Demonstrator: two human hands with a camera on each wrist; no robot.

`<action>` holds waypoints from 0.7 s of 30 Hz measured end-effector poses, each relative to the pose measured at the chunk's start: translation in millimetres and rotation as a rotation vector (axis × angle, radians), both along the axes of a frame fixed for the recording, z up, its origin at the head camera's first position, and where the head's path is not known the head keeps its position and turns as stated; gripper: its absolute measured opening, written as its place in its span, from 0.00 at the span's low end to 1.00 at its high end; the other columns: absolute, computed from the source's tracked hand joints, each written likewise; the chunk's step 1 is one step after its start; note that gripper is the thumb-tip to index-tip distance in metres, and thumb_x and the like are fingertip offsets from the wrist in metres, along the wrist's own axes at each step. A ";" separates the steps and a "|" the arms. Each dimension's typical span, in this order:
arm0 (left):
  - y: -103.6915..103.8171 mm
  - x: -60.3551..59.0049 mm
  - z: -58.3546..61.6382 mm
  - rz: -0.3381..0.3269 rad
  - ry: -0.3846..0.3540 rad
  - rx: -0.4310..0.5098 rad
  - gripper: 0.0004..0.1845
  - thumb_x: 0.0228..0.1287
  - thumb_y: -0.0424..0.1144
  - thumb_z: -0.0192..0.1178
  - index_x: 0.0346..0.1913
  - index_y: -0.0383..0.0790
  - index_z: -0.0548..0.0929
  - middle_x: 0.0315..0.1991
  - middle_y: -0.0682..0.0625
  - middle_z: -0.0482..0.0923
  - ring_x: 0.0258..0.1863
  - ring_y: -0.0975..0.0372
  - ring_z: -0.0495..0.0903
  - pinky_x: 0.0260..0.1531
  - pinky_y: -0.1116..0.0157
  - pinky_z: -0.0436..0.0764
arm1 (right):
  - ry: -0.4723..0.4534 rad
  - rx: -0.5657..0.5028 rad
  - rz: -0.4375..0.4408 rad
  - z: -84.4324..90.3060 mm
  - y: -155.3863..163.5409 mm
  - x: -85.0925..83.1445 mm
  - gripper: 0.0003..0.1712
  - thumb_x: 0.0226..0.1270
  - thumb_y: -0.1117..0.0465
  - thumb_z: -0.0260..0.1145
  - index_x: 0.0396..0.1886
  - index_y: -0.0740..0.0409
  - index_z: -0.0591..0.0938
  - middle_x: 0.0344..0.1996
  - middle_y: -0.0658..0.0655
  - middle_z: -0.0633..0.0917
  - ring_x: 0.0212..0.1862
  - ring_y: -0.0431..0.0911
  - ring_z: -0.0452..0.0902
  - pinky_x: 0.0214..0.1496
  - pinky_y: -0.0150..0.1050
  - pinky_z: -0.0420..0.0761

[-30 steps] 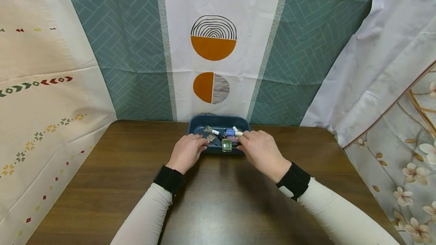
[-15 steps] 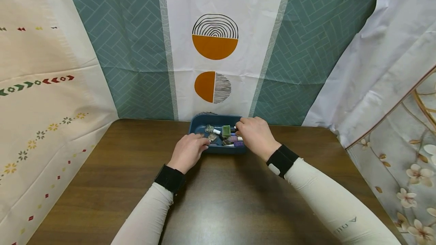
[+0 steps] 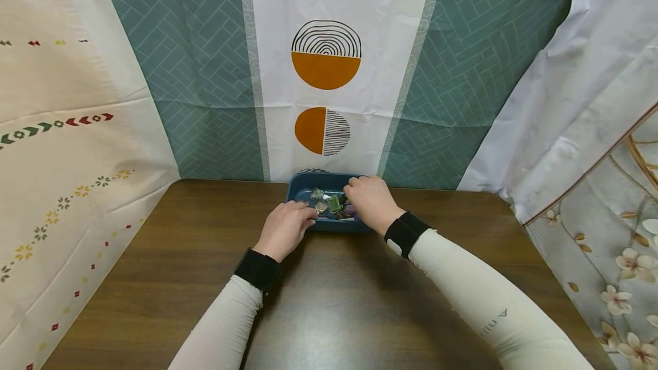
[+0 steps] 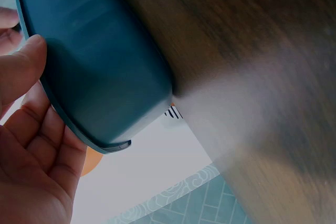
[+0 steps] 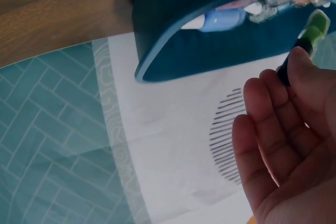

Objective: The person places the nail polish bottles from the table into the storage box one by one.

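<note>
A dark blue plastic bin [image 3: 330, 225] stands against the back of the table, with several nail polish bottles lying in it. At its front left my left hand [image 3: 284, 228] grips the rim, thumb on the outer wall of the bin [image 4: 100, 61] in the left wrist view. My right hand [image 3: 374, 203] is over the bin's right part. It pinches the dark cap of a green nail polish bottle [image 5: 318, 27] between thumb and fingertips, the glass end pointing away from the palm. A periwinkle bottle [image 5: 223, 20] with a white cap lies inside the bin.
Clear glittery bottles [image 3: 317, 193] and a purple one [image 3: 350, 210] lie in the bin. Patterned cloth [image 3: 216, 101] hangs directly behind it. Brown wood table [image 3: 329, 301] extends in front and to both sides.
My right hand has lifted back from the bin's front right and then shifted left, carrying the green nail polish bottle over the others. My left hand has stayed on the rim.
</note>
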State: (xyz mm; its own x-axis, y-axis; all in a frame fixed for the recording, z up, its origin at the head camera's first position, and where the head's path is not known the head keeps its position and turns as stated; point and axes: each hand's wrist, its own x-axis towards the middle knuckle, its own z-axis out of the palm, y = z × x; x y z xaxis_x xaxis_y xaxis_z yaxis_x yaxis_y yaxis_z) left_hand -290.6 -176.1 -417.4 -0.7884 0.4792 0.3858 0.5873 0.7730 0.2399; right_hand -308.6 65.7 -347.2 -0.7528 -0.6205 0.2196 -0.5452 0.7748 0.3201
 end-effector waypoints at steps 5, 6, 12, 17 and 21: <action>0.6 -0.6 0.6 -0.014 0.013 0.005 0.05 0.74 0.36 0.75 0.48 0.45 0.95 0.40 0.51 0.88 0.40 0.54 0.83 0.45 0.55 0.83 | -0.032 0.048 -0.005 -7.5 -7.6 -3.5 0.05 0.72 0.57 0.81 0.42 0.51 0.93 0.34 0.52 0.86 0.39 0.49 0.86 0.42 0.45 0.85; 0.6 -0.5 0.4 -0.019 0.025 0.005 0.05 0.74 0.36 0.75 0.48 0.45 0.95 0.39 0.51 0.88 0.40 0.54 0.84 0.45 0.55 0.83 | -0.029 0.051 -0.001 -8.8 -8.7 -4.2 0.05 0.72 0.57 0.80 0.42 0.51 0.93 0.34 0.52 0.86 0.39 0.49 0.86 0.41 0.44 0.84; -0.2 1.6 -0.4 -0.038 0.083 0.015 0.03 0.73 0.35 0.75 0.45 0.46 0.95 0.36 0.52 0.86 0.39 0.53 0.85 0.41 0.54 0.82 | -0.012 0.064 0.015 -14.6 -13.2 -6.2 0.04 0.72 0.57 0.80 0.40 0.52 0.93 0.32 0.53 0.86 0.36 0.49 0.85 0.39 0.44 0.83; -0.8 2.8 0.3 -0.032 0.075 0.014 0.03 0.73 0.35 0.75 0.45 0.46 0.95 0.37 0.51 0.87 0.39 0.53 0.85 0.41 0.54 0.82 | -0.035 0.077 0.009 -19.1 -16.5 -8.0 0.06 0.72 0.55 0.80 0.39 0.51 0.93 0.32 0.53 0.86 0.35 0.49 0.85 0.39 0.44 0.83; -1.0 2.5 1.0 -0.029 0.071 0.014 0.03 0.73 0.35 0.75 0.45 0.46 0.95 0.37 0.51 0.87 0.39 0.53 0.85 0.42 0.54 0.83 | -0.054 0.071 0.004 -20.9 -19.5 -9.4 0.05 0.75 0.58 0.78 0.37 0.51 0.92 0.31 0.53 0.85 0.34 0.49 0.84 0.38 0.43 0.82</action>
